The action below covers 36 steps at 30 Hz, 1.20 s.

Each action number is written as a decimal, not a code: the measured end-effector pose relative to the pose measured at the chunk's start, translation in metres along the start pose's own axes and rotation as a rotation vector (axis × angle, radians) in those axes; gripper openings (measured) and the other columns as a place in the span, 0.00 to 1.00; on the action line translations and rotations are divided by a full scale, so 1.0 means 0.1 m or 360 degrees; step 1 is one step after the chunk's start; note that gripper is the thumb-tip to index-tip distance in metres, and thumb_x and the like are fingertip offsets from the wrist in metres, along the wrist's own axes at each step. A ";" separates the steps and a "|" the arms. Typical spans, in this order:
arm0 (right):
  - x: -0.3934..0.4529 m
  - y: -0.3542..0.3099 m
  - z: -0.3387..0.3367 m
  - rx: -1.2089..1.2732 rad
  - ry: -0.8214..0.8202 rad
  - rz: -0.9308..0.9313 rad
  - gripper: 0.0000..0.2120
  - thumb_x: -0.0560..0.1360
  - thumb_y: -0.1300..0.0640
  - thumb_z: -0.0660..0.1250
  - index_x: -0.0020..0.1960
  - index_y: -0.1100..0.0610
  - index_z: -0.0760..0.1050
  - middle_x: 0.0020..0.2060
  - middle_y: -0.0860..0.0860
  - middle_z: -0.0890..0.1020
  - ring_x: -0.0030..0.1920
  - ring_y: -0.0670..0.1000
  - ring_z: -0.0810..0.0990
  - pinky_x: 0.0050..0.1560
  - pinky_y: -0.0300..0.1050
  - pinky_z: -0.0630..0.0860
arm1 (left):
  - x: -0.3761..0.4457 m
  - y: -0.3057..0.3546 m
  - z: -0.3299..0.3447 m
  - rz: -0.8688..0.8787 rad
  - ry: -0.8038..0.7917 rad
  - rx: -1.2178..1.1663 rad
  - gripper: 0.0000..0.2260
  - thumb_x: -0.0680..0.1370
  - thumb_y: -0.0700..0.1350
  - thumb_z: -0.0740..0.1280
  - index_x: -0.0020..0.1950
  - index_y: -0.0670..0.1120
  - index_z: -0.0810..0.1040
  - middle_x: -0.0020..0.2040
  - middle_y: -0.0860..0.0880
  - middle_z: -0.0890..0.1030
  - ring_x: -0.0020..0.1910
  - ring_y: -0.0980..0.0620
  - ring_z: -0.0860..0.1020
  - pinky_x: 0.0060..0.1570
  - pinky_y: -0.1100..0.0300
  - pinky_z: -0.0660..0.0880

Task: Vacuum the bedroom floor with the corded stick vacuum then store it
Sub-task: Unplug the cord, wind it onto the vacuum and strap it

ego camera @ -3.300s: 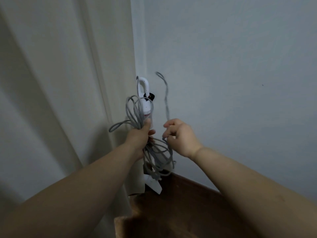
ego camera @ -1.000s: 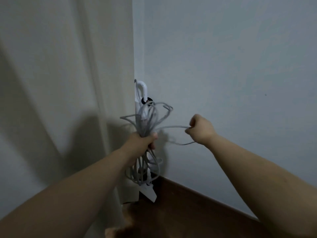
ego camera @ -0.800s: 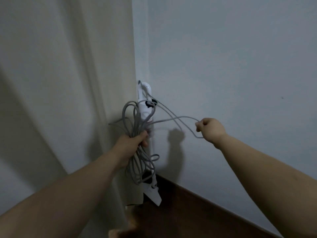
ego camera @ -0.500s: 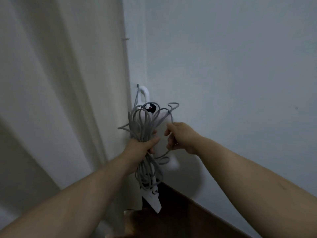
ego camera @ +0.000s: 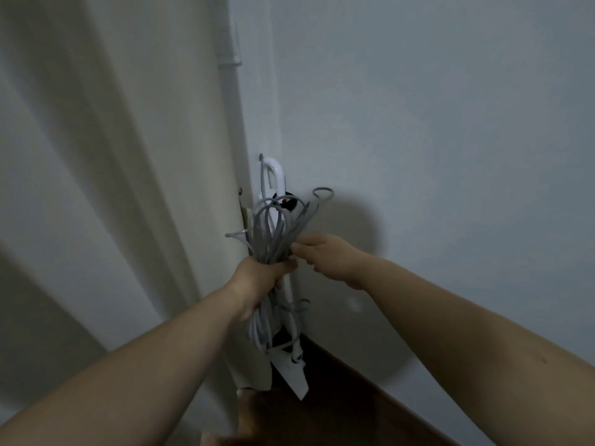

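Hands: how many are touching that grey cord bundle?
2. The left hand grips the middle of the cord bundle; the right hand pinches strands beside it, in front of the white vacuum.

The floor [ego camera: 360, 410] is dark brown wood, showing only as a wedge at the bottom of the view where it meets the pale wall [ego camera: 434, 123] along a slanting line. In the corner the white stick vacuum [ego camera: 291, 370] stands upright — its flat head rests on the boards, close against the wall. A cream curtain [ego camera: 112, 188] hangs down to the floor just beside it.
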State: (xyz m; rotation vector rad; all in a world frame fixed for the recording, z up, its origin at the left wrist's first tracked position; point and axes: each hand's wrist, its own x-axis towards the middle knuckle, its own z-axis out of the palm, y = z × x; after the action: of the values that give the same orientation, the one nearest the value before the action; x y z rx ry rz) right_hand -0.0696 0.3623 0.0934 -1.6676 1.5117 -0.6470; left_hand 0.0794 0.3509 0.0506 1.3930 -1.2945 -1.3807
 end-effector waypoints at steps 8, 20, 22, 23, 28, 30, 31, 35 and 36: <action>0.21 0.36 0.16 0.0791 0.0191 0.0556 0.10 0.80 0.58 0.60 0.55 0.58 0.78 0.47 0.52 0.78 0.44 0.52 0.75 0.41 0.41 0.72 | 0.09 0.17 -0.34 0.0111 -0.0091 -0.0162 0.11 0.75 0.49 0.71 0.35 0.46 0.83 0.33 0.55 0.84 0.34 0.60 0.81 0.33 0.69 0.76; 0.66 0.58 0.71 -0.0495 -0.0240 0.0658 0.16 0.78 0.49 0.61 0.43 0.59 0.80 0.43 0.55 0.79 0.45 0.53 0.78 0.41 0.40 0.71 | 0.26 0.23 -0.94 0.0128 -0.0059 -0.0410 0.13 0.78 0.49 0.67 0.36 0.45 0.78 0.24 0.49 0.75 0.25 0.50 0.75 0.32 0.58 0.75; 0.71 0.65 0.56 -0.0839 -0.0037 0.0595 0.15 0.76 0.50 0.65 0.49 0.63 0.80 0.44 0.57 0.81 0.49 0.57 0.80 0.45 0.42 0.74 | 0.31 0.20 -0.93 0.0105 0.0060 -0.0454 0.12 0.78 0.49 0.67 0.38 0.45 0.77 0.23 0.51 0.72 0.23 0.51 0.73 0.31 0.58 0.75; 0.73 0.68 0.47 -0.0882 0.0078 0.0559 0.11 0.74 0.54 0.67 0.49 0.63 0.78 0.47 0.59 0.81 0.50 0.57 0.80 0.46 0.44 0.74 | 0.34 0.19 -0.91 0.0088 0.0105 -0.0484 0.11 0.78 0.48 0.67 0.38 0.45 0.78 0.22 0.51 0.71 0.22 0.52 0.73 0.32 0.58 0.75; 0.93 0.82 -0.03 -0.0197 0.0654 0.0575 0.27 0.72 0.67 0.67 0.69 0.62 0.64 0.60 0.62 0.75 0.55 0.60 0.77 0.43 0.45 0.73 | 0.53 0.15 -0.65 0.0039 0.0332 -0.0472 0.11 0.77 0.51 0.69 0.38 0.46 0.82 0.24 0.50 0.74 0.24 0.52 0.74 0.32 0.59 0.74; 1.04 0.86 -0.25 0.0383 0.0706 0.0669 0.28 0.74 0.70 0.66 0.72 0.67 0.61 0.60 0.64 0.75 0.56 0.62 0.78 0.41 0.45 0.78 | 0.61 0.13 -0.49 0.0009 0.0410 -0.0472 0.13 0.76 0.53 0.69 0.37 0.46 0.82 0.23 0.50 0.74 0.24 0.52 0.74 0.31 0.60 0.74; 1.09 0.84 -0.34 0.0816 0.0658 0.0693 0.24 0.75 0.73 0.62 0.70 0.69 0.61 0.57 0.63 0.76 0.53 0.62 0.80 0.35 0.44 0.80 | 0.64 0.10 -0.39 -0.0025 0.0464 -0.0476 0.14 0.77 0.53 0.69 0.37 0.45 0.81 0.23 0.50 0.75 0.24 0.52 0.74 0.32 0.60 0.74; 1.17 0.78 -0.64 0.1082 0.0397 0.0438 0.17 0.79 0.70 0.55 0.67 0.64 0.68 0.36 0.55 0.77 0.21 0.44 0.74 0.21 0.34 0.70 | 0.78 0.03 0.16 -0.0132 0.0670 -0.0413 0.17 0.76 0.53 0.70 0.33 0.42 0.79 0.22 0.50 0.75 0.26 0.50 0.74 0.34 0.60 0.75; 1.17 0.76 -0.66 0.0825 0.0307 0.0275 0.15 0.79 0.67 0.56 0.64 0.65 0.72 0.33 0.54 0.78 0.18 0.42 0.72 0.21 0.33 0.69 | 0.80 0.03 0.32 -0.0158 0.0703 -0.0424 0.18 0.76 0.54 0.70 0.34 0.41 0.78 0.22 0.50 0.75 0.26 0.50 0.74 0.35 0.60 0.75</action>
State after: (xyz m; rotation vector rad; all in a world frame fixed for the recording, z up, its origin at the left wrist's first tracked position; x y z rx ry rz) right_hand -0.1475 0.2348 0.0539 -1.0958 1.4417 -1.0258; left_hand 0.0393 0.2763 0.0338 1.4824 -0.7368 -1.1702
